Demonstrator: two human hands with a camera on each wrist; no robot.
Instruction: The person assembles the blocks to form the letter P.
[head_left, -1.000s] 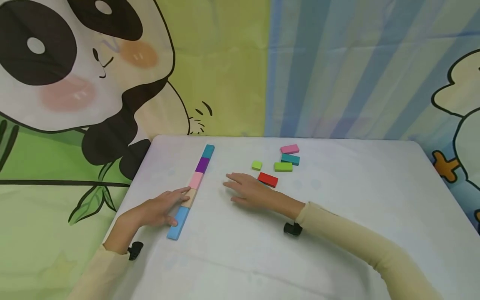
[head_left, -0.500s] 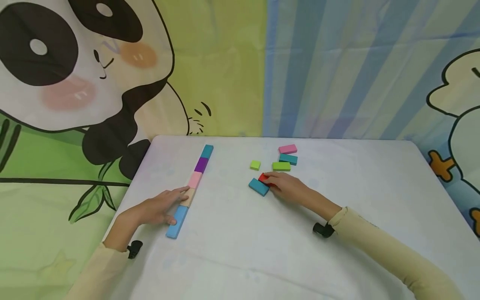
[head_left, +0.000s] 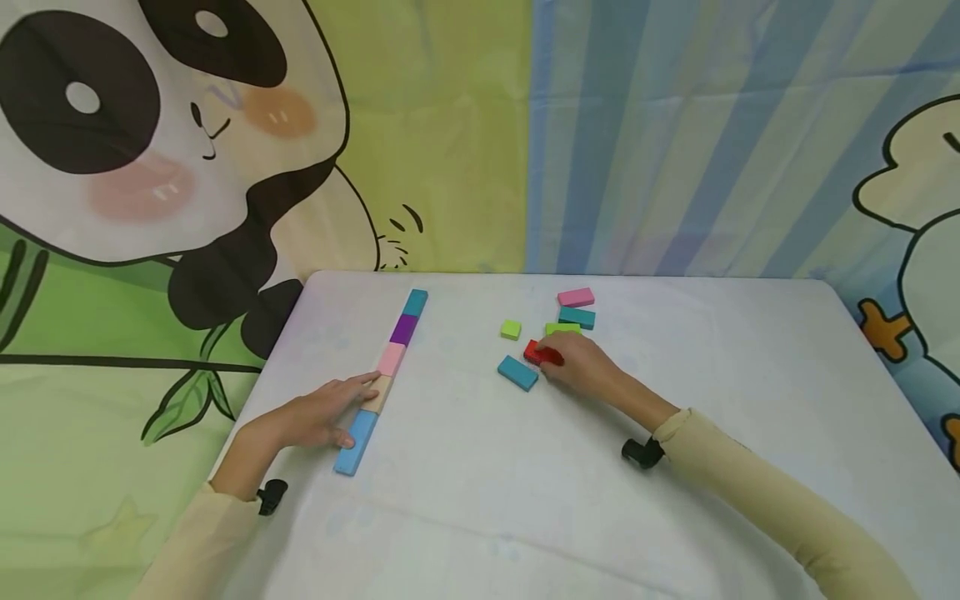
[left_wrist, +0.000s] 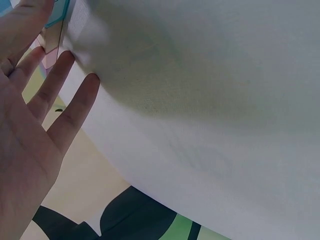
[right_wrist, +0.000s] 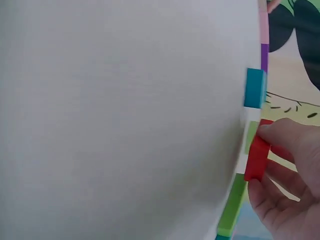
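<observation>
A straight row of blocks runs up the left side of the table: light blue, beige, light pink, purple and teal. My left hand lies along the row's left side, fingers extended, fingertips at the beige block and thumb at the light blue one. In the left wrist view its spread fingers show beside the row's edge. My right hand pinches a red block between thumb and fingers; in the head view the fingers cover part of it.
Left of the red block lies a loose teal block. Behind it are a small lime block, a longer lime block partly hidden by the right hand, another teal block and a pink block. A printed cloth backdrop rises behind the table.
My right hand has moved right from beside the loose blocks and taken hold of the red block, which has shifted slightly right, away from the loose teal block. The left hand stays put.
</observation>
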